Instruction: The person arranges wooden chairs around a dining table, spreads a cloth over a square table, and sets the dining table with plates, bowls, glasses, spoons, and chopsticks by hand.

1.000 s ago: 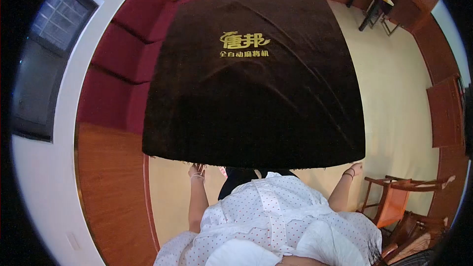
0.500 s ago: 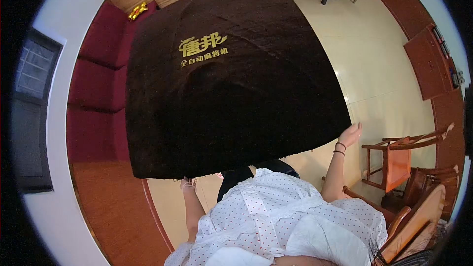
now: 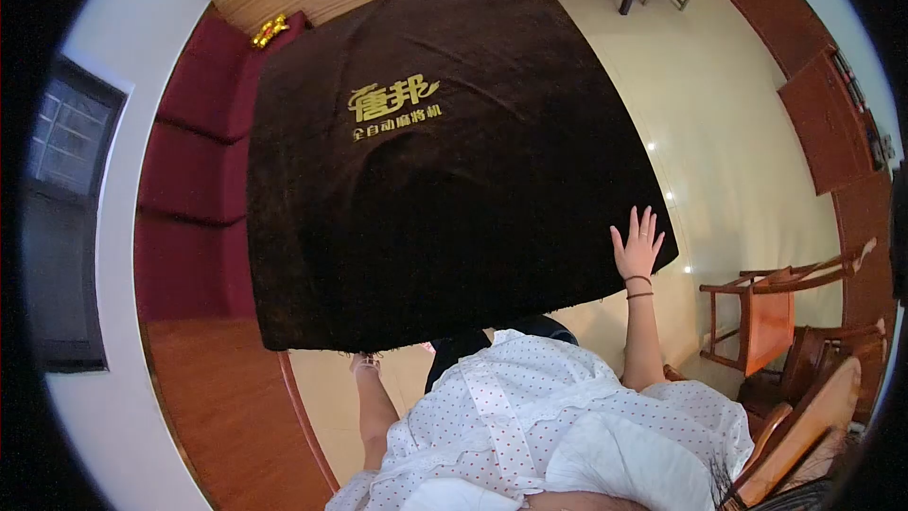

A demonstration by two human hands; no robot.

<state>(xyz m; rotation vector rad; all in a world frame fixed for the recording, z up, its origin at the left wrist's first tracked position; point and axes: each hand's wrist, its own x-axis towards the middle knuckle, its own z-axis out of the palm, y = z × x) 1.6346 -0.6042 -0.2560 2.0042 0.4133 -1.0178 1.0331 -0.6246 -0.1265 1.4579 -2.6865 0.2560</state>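
The right hand (image 3: 638,244), having left the edge, is lying open on the cloth (image 3: 454,218) spread in front, leaving that corner ungripped, while the left hand (image 3: 365,360) is hiding its grip.

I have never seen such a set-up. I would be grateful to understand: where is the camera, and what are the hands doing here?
There is no machine arm here, only a person's two bare hands. The camera is worn on the head and looks forward and down, so the dotted white top below is the wearer's own. A dark brown cloth with gold lettering spreads ahead; what supports it is hidden. The right hand is open over its near right corner, fingers spread, grasping nothing. The left hand is at the near edge, partly hidden, so its grip cannot be told.
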